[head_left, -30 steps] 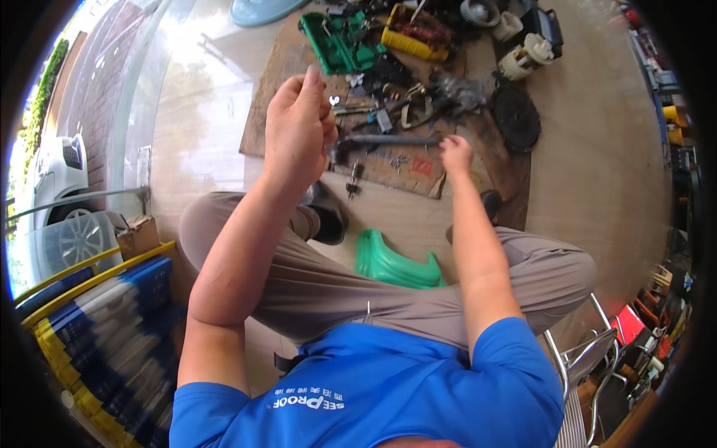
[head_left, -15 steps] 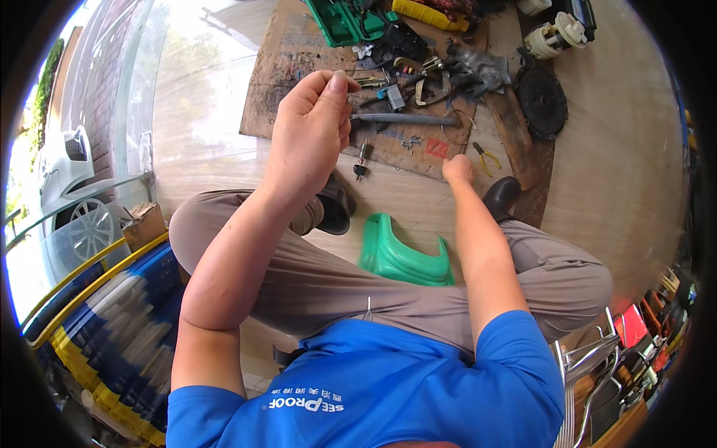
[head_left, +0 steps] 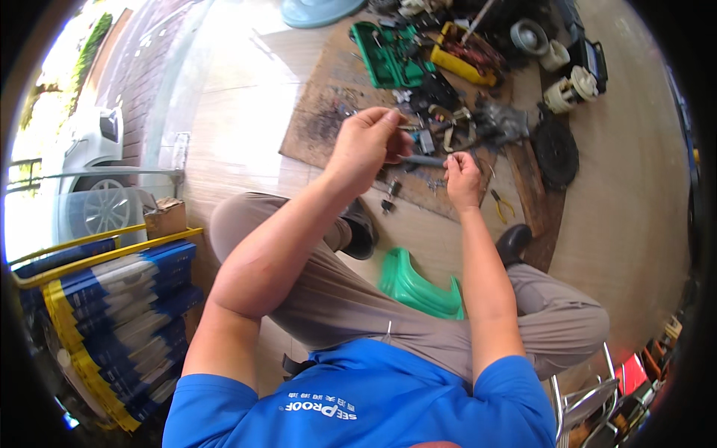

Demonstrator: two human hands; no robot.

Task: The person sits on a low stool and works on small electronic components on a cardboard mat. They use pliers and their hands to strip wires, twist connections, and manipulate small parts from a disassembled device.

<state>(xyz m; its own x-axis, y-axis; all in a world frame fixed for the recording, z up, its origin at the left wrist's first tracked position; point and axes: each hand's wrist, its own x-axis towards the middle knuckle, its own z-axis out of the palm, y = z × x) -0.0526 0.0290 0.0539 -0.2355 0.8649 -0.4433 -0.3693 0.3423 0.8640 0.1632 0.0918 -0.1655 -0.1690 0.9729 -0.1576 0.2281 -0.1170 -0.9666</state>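
Observation:
My left hand (head_left: 364,149) is raised over a worn cardboard sheet (head_left: 310,127), thumb and fingers pinched on something too small to make out. Lower and to its right, my right hand (head_left: 462,179) has curled fingertips together; whatever they hold is unclear. Between and behind my hands lies a long grey bar (head_left: 422,160). Below this are a small metal-and-black part (head_left: 389,196) and scattered bits of hardware. Yellow-handled pliers (head_left: 499,207) rest right of my right hand. Farther back are a grey crumpled glove or cloth (head_left: 500,119) and assorted tools.
An open green case (head_left: 388,56), yellow toolbox (head_left: 467,63), cream cylindrical part (head_left: 567,93), black disc (head_left: 556,153) and wooden board (head_left: 530,183) crowd the far side. A green plastic piece (head_left: 418,287) lies between my legs. Stacked packages (head_left: 119,313) stand left, a metal chair (head_left: 582,403) right.
My left hand has moved right, nearer my right hand. My right hand dropped toward the cardboard's edge, where the pliers came into view, then rose again. The whole view has shifted.

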